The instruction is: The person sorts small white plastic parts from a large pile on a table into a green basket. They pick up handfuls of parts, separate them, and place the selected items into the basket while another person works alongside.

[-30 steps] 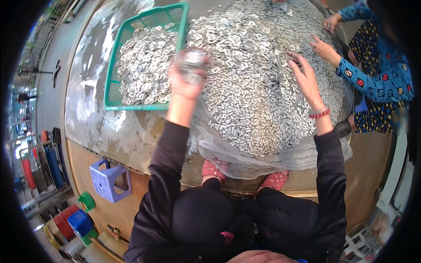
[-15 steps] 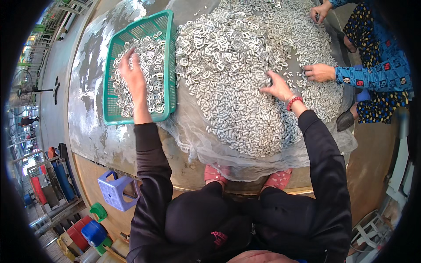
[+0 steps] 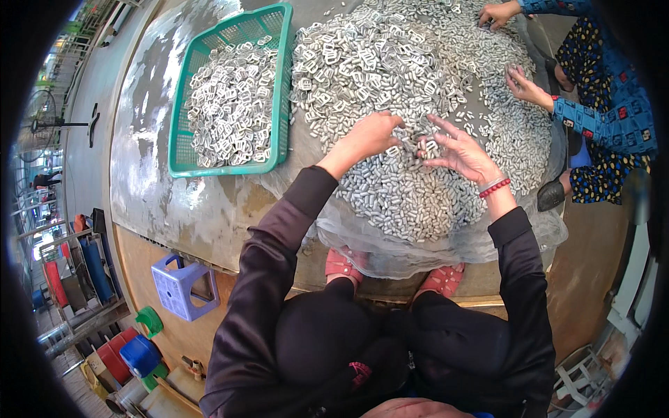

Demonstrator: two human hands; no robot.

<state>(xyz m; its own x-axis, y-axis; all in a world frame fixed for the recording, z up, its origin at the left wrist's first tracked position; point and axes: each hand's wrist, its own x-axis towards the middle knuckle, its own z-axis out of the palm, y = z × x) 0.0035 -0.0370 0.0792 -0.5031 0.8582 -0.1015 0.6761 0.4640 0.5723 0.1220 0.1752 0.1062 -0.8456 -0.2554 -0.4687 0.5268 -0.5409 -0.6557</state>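
A broad heap of small silvery metal pellets (image 3: 411, 209) is spread before me, with many flat slotted metal buckles (image 3: 348, 59) lying on its far left part. My left hand (image 3: 369, 136) is over the middle of the heap, back upward, its fingers bent together; whatever they pinch is hidden. Facing it, my right hand (image 3: 463, 155) curves with parted fingers around a few buckles (image 3: 429, 148) between thumb and fingertips. To the left, a green plastic basket (image 3: 286, 104) holds a pile of the same buckles.
A co-worker's two hands (image 3: 529, 90) are at the heap's right side. Thin translucent netting (image 3: 390, 261) lies under the pellets. Past the near edge of the grey metal surface (image 3: 188, 223) stands a purple plastic stool (image 3: 178, 289).
My left hand has moved right, from over the basket to the heap beside my right hand. My right hand has turned palm inward, with buckles showing. The co-worker's nearer hand has lifted.
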